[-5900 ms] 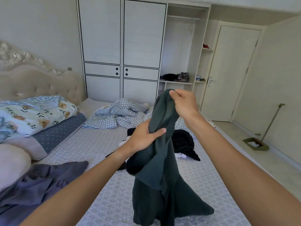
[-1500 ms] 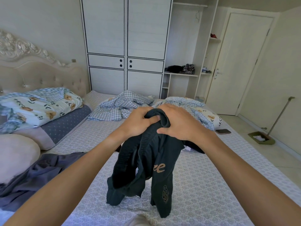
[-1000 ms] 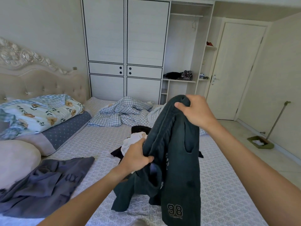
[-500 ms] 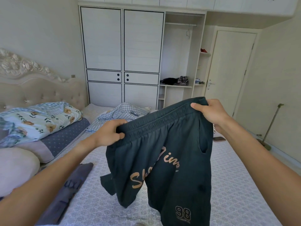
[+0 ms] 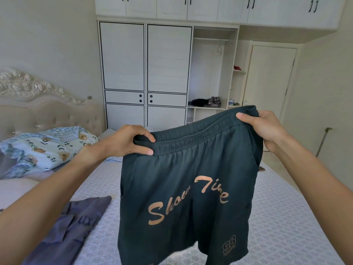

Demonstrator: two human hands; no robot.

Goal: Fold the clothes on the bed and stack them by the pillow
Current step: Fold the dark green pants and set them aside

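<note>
Shorts (image 5: 187, 188) hung spread open in the air above the bed (image 5: 277, 217), held up by the waistband at both ends. They were dark green, with "Show Time" in orange script across the front and a small "98" near the lower right hem. The left hand (image 5: 124, 142) pinched the left end of the elastic band, thumb pressed on the near face and the fingers curled over the top edge behind it. The right hand (image 5: 265, 125) gripped the right end, which sat higher, so the waistband sloped up from left to right; its thumb lay along the front of the band and the other fingers were wrapped round the back, mostly hidden by the cloth. Both legs of the garment dangled free, their hems low in the view and close to the patterned sheet, though whether they touched it could not be told. A grey-blue garment (image 5: 72, 230) lay crumpled on the sheet at lower left, near the left forearm. Farther left a floral pillow (image 5: 45, 148) rested against the tufted headboard (image 5: 47, 109). Behind the bed stood a white wardrobe (image 5: 145, 73) with an open bay holding some dark clothes on a shelf, and a closed door (image 5: 271, 83) to its right.
</note>
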